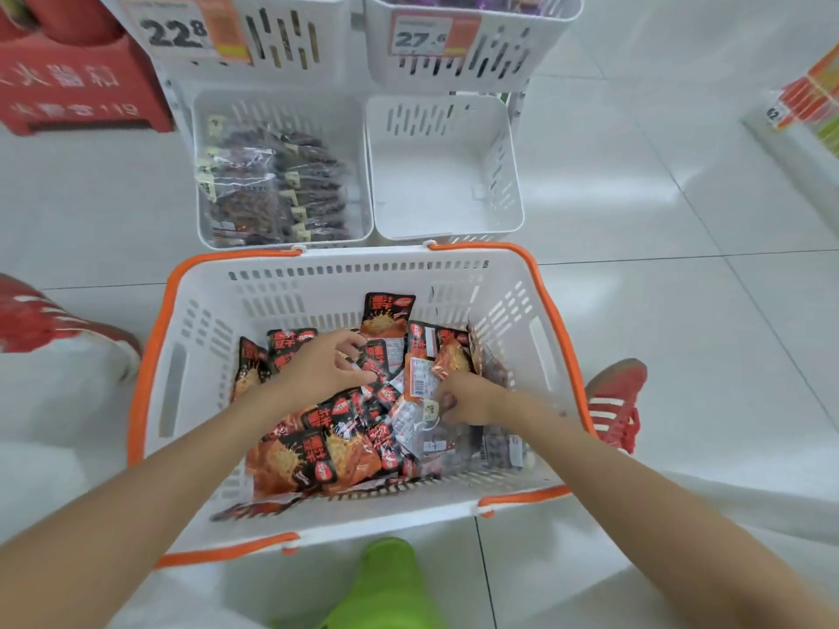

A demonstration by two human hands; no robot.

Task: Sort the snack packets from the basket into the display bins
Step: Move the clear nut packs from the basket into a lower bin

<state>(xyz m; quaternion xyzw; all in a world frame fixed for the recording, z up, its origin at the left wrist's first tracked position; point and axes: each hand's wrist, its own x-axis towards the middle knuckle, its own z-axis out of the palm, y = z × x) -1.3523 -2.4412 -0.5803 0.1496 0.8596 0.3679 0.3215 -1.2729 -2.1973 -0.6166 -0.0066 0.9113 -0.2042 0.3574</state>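
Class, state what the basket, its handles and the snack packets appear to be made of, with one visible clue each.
Basket: probably rigid moulded plastic, white, matt; slotted walls.
Handles: likely smooth orange plastic, thin curved bars.
Snack packets: thin glossy plastic film, printed or clear; it crinkles and catches glare.

Shop: price-tagged display bins (290,43), basket (199,311).

Both forearms are left bare from the left hand (318,363) and the right hand (467,399) back to the near edge of the view. A red trainer (619,401) with white side stripes is worn just to the right of the right hand, and a second red striped trainer (50,320) is seen well out to the left of the left hand. What appear to be white trousers (749,501) are made out as pale cloth beneath both forearms.
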